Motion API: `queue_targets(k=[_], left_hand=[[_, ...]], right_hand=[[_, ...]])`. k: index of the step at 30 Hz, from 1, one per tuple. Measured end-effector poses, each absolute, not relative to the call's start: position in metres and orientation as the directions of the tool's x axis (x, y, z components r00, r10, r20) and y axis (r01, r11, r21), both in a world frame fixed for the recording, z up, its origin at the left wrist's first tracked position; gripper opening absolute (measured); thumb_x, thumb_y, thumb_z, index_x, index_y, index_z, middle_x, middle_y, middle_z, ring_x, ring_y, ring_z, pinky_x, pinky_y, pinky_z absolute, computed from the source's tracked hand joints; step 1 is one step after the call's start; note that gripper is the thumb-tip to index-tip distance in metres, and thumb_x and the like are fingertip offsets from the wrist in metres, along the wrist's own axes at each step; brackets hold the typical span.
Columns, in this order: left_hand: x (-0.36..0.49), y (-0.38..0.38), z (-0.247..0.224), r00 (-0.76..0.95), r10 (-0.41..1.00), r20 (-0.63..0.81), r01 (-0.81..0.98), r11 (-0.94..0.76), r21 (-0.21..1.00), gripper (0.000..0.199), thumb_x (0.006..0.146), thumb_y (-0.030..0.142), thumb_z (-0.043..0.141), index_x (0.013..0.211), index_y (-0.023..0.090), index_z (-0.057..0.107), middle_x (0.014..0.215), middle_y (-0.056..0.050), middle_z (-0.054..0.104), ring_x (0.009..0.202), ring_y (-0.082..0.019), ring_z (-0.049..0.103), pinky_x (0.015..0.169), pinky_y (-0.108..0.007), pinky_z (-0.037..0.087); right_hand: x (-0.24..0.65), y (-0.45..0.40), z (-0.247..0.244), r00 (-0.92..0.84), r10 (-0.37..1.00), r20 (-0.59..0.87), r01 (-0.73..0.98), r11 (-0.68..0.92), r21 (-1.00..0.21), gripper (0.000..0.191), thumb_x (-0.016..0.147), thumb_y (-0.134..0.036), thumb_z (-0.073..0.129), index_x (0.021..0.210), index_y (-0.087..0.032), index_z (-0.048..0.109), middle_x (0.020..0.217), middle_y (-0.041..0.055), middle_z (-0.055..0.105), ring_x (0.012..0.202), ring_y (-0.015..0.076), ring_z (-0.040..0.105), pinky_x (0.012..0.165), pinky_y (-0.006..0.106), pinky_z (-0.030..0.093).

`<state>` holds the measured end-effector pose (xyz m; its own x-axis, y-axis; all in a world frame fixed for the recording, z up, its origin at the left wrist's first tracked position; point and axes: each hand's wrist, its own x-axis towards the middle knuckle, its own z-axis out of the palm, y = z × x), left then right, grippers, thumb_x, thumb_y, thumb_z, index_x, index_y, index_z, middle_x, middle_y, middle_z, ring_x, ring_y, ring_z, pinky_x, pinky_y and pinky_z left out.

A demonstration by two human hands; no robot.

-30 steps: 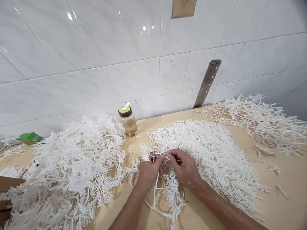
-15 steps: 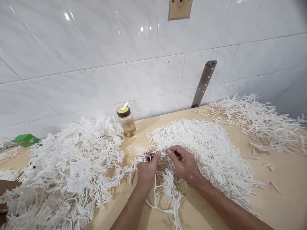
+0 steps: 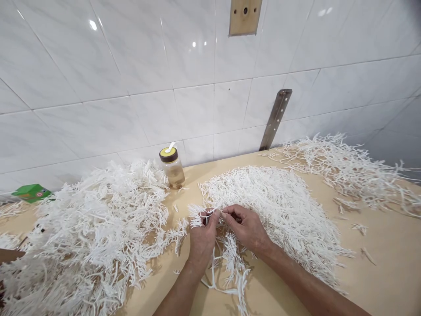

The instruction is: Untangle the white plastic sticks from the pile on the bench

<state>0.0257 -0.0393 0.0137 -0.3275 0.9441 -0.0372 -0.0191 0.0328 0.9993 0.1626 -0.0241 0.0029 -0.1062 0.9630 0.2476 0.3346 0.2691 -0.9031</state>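
Note:
My left hand (image 3: 204, 230) is closed in a pinch on a white branched sprig (image 3: 194, 215), whose thin tips fan out to the left of the fingers. Right beside it, my right hand (image 3: 245, 226) is also pinched, thumb and forefinger meeting the left fingertips at the sprig's other end. What lies exactly between the right fingertips is too small to make out. Below both hands, another white branched sprig with a long stem (image 3: 233, 263) lies on the table. A flat heap of short white pieces (image 3: 269, 197) spreads beyond and right of my right hand.
A tall pile of white branched sprigs (image 3: 108, 224) covers the left side. Bare white stems (image 3: 345, 166) lie at the back right. A jar with a yellow-and-black lid (image 3: 173, 169), a green box (image 3: 31, 193) and a metal strip (image 3: 276, 118) stand near the tiled wall.
My right hand has come in to the left, so its fingertips now meet those of my left hand. The view has tilted slightly upward.

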Motion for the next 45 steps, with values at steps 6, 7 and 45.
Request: queue_targets(k=[6, 7, 45], left_hand=[[0.026, -0.039, 0.016, -0.275, 0.961, -0.034, -0.023, 0.028, 0.999, 0.03, 0.071, 0.041, 0.074, 0.081, 0.013, 0.071, 0.075, -0.009, 0.073, 0.08, -0.024, 0.068, 0.073, -0.032, 0.051], [0.026, -0.039, 0.018, -0.272, 0.962, -0.026, -0.025, 0.02, 0.999, 0.029, 0.071, 0.04, 0.073, 0.08, 0.013, 0.071, 0.077, -0.009, 0.073, 0.08, -0.024, 0.068, 0.075, -0.033, 0.051], [0.025, -0.042, 0.01, -0.305, 0.95, 0.069, 0.102, -0.039, 0.994, 0.025, 0.074, 0.038, 0.069, 0.078, 0.013, 0.069, 0.072, -0.008, 0.071, 0.072, -0.022, 0.065, 0.077, -0.034, 0.049]], right_hand=[[0.161, -0.026, 0.003, -0.061, 0.972, 0.225, 0.327, 0.233, -0.916, 0.026, 0.088, -0.041, 0.057, 0.085, -0.018, 0.068, 0.069, 0.0028, 0.066, 0.059, 0.0157, 0.055, 0.054, 0.027, 0.044], [0.161, -0.026, 0.003, -0.058, 0.973, 0.222, 0.327, 0.229, -0.917, 0.026, 0.088, -0.041, 0.056, 0.084, -0.018, 0.067, 0.069, 0.0026, 0.065, 0.058, 0.0155, 0.054, 0.054, 0.027, 0.043], [0.161, -0.02, -0.007, 0.09, 0.902, 0.423, 0.557, 0.306, -0.772, 0.01, 0.085, -0.022, 0.052, 0.082, -0.018, 0.06, 0.066, 0.0019, 0.06, 0.057, 0.0153, 0.054, 0.054, 0.028, 0.044]])
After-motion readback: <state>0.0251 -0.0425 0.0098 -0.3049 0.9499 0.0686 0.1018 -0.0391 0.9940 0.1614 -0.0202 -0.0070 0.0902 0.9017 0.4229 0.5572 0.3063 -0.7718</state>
